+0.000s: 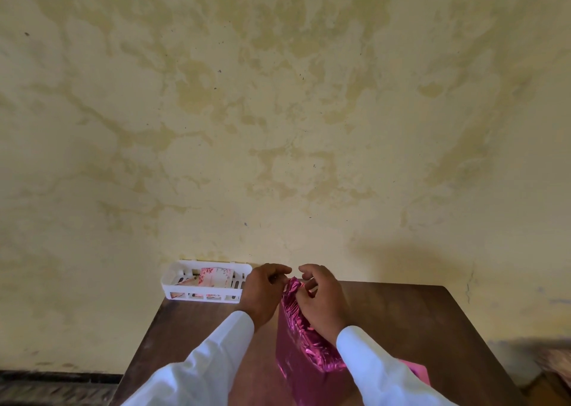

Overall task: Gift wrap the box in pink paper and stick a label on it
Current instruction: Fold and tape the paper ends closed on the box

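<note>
While a stained yellow wall fills most of the view, work sits low and near on a dark wooden table. Box stands mid-table, near edge, upright. Pink paper already covers its left face smoothly; top edge crumpled and ungathered, not yet folded flat. No tape or label seen on it. Judged: wrapping well along, closing of the top and labelling left. White basket at far left against the wall holds patterned cards; whether these are labels, cannot tell. Right hand curls narrow over the far top, pinching crinkled paper. Left hand just beside it, fingers curled tight; whether they grip paper, cannot tell.
</note>
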`<action>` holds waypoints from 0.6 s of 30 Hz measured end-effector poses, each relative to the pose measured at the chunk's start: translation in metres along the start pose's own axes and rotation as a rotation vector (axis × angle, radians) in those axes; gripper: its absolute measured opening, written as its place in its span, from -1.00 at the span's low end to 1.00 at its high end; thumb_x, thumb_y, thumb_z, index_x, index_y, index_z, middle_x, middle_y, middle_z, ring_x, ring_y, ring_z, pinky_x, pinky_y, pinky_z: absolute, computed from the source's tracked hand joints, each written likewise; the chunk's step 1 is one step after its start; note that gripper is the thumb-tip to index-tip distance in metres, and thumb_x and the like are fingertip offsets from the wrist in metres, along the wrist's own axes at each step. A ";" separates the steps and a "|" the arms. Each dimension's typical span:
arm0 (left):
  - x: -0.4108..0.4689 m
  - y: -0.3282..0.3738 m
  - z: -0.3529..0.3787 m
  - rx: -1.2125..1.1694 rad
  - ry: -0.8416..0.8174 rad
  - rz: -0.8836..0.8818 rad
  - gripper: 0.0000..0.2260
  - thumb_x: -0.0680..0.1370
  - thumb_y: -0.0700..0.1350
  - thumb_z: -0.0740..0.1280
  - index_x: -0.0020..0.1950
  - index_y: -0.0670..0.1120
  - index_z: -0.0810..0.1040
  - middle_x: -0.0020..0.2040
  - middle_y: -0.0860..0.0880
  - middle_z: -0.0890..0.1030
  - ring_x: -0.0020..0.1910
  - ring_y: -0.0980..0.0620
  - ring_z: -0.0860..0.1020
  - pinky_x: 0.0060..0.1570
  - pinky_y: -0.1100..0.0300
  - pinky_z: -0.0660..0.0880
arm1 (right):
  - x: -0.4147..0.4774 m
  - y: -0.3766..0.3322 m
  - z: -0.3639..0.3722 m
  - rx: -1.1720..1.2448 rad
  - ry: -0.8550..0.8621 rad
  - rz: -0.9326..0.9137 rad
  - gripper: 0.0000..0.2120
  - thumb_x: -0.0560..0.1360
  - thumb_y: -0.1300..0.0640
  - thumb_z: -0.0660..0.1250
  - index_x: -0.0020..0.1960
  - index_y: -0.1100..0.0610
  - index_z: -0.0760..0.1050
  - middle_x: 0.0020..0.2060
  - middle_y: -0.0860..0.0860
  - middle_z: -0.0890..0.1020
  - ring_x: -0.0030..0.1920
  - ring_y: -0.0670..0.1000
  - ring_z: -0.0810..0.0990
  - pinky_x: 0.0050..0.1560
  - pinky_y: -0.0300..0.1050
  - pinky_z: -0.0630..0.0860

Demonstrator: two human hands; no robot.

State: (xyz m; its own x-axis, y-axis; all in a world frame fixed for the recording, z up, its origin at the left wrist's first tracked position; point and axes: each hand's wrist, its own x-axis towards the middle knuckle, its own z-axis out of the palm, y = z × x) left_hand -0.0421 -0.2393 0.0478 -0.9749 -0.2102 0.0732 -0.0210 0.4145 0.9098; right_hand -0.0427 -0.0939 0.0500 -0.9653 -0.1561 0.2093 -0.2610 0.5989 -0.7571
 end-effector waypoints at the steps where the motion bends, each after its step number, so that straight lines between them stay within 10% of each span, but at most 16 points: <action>1: 0.001 -0.001 -0.001 0.002 -0.029 0.011 -0.75 0.60 -0.29 0.29 0.16 -0.03 0.65 -0.03 0.10 0.62 -0.03 0.20 0.58 -0.12 0.53 0.43 | 0.000 0.000 0.000 -0.001 0.002 -0.002 -0.67 0.54 0.16 0.35 0.28 -0.03 0.47 0.09 -0.11 0.53 0.01 -0.14 0.55 -0.07 -0.43 0.48; 10: 0.008 0.004 -0.012 0.025 -0.302 0.037 -0.60 0.45 -0.36 0.41 0.22 -0.02 0.63 -0.11 0.06 0.71 -0.03 0.16 0.65 0.09 0.26 0.58 | 0.004 0.004 0.002 -0.018 0.034 0.007 -0.71 0.51 0.30 0.32 0.12 -0.03 0.48 -0.02 -0.11 0.54 -0.05 -0.14 0.54 -0.15 -0.43 0.47; 18: 0.001 0.004 -0.001 0.084 -0.026 0.016 -0.79 0.52 -0.29 0.36 -0.12 0.02 0.66 -0.22 0.13 0.65 -0.20 0.19 0.60 -0.26 0.50 0.44 | 0.004 0.008 0.002 -0.025 0.036 0.003 -0.72 0.49 0.27 0.34 0.10 -0.03 0.50 -0.04 -0.13 0.56 -0.05 -0.15 0.56 -0.11 -0.39 0.50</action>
State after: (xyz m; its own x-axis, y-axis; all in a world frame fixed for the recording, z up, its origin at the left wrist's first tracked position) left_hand -0.0427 -0.2389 0.0517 -0.9807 -0.1801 0.0760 -0.0226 0.4904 0.8712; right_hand -0.0485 -0.0913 0.0437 -0.9652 -0.1263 0.2292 -0.2572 0.6187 -0.7423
